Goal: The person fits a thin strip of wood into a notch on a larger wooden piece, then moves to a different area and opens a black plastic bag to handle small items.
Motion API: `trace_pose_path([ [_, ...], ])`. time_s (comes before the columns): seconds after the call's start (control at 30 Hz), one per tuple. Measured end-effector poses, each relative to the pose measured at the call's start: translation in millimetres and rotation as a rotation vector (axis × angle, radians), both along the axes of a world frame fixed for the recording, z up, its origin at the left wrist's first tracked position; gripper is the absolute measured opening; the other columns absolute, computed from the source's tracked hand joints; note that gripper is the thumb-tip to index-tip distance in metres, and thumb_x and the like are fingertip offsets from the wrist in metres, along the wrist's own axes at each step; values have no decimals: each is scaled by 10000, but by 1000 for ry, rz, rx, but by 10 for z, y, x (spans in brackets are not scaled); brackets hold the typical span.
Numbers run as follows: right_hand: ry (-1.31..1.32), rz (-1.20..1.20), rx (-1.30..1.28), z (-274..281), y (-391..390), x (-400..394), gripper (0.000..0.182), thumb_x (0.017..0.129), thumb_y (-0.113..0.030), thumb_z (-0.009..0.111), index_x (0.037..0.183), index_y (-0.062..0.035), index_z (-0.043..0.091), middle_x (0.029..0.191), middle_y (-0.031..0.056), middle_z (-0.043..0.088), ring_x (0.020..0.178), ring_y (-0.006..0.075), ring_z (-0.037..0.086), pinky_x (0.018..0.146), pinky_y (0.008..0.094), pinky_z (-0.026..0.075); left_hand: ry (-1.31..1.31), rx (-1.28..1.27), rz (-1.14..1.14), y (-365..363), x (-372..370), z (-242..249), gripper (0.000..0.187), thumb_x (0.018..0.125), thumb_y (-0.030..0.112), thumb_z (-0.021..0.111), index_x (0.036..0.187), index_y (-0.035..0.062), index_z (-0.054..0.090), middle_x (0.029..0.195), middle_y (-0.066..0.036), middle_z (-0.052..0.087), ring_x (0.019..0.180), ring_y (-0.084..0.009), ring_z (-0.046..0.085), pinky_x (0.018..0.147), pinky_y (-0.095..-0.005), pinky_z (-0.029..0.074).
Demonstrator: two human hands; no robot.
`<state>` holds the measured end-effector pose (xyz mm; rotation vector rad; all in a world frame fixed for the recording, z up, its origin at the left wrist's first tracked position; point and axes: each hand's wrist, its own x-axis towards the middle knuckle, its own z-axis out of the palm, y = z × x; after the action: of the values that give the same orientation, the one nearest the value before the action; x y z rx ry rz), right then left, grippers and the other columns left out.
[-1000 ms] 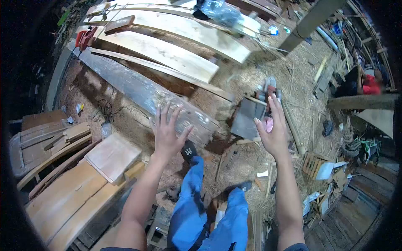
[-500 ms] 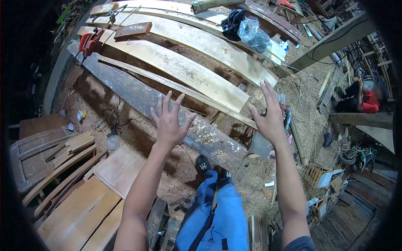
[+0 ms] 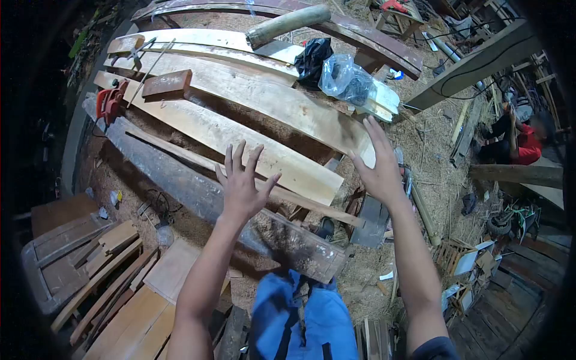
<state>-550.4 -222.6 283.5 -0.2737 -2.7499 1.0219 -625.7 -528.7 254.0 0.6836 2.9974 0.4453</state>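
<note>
Fingers spread and holding nothing, my left hand (image 3: 245, 185) is raised over a narrow wooden strip (image 3: 324, 210) and the dark, worn plank (image 3: 180, 180). My right hand (image 3: 379, 171), also empty with its fingers apart, appears over the right end of a long pale board (image 3: 270, 108). Between the two hands lies the end of another pale board (image 3: 288, 171). A reddish-brown wood block (image 3: 167, 85) rests on the boards at the upper left, near a red power tool (image 3: 110, 103).
A bamboo log (image 3: 288, 25), a black bag (image 3: 312, 60) and a clear plastic bag (image 3: 345, 78) lie beyond the boards. At the right, a post (image 3: 474, 63) slants upward and a person in red (image 3: 527, 145) sits. Stacked planks (image 3: 129, 324) stand lower left.
The view has shifted, so the boards sit lower and further left, and more of the far beam shows. Both hands stay raised and spread. My feet are less visible.
</note>
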Motion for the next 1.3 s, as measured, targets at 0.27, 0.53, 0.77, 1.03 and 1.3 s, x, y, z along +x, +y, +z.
trace_pose_path([
  [0.27,18,21,2,-273,122,-774,671,942,-243,694,1524,-46,424,1570,213,415,1442,391,419,1190,440,356,3,59,-88,482,-630,-250,768,884,515,736,1537,259,423,1616,-167,289,1521,-446,186,1128,-762,165],
  [0.53,213,-105,-237,-596,-212,-1870,553,937,-238,685,1397,32,539,1428,246,549,1337,395,527,1141,434,406,15,83,-183,427,-1153,-449,738,886,530,726,1514,256,452,1600,-166,300,1515,-427,205,1081,-798,193],
  [0.77,4,-182,-43,-1118,-97,-2378,690,898,-285,733,1454,33,476,1479,239,497,1354,399,497,1150,434,395,-1,56,-159,202,-1321,-383,722,902,495,725,1521,259,438,1602,-161,319,1511,-446,219,1118,-751,201],
  [1.03,18,-406,151,-1193,-192,-2640,794,817,-374,831,1430,18,513,1246,229,553,1164,415,579,1018,461,472,-19,105,-107,22,-1436,-450,732,902,543,707,1511,226,453,1588,-187,324,1509,-445,210,1098,-780,189],
  [1.3,-318,-567,81,-894,-89,-3083,485,825,-358,805,1253,-152,710,1272,146,694,1141,371,676,967,485,539,-55,109,-74,-200,-1365,-596,722,901,536,710,1508,236,457,1583,-189,329,1505,-447,218,1116,-763,186],
])
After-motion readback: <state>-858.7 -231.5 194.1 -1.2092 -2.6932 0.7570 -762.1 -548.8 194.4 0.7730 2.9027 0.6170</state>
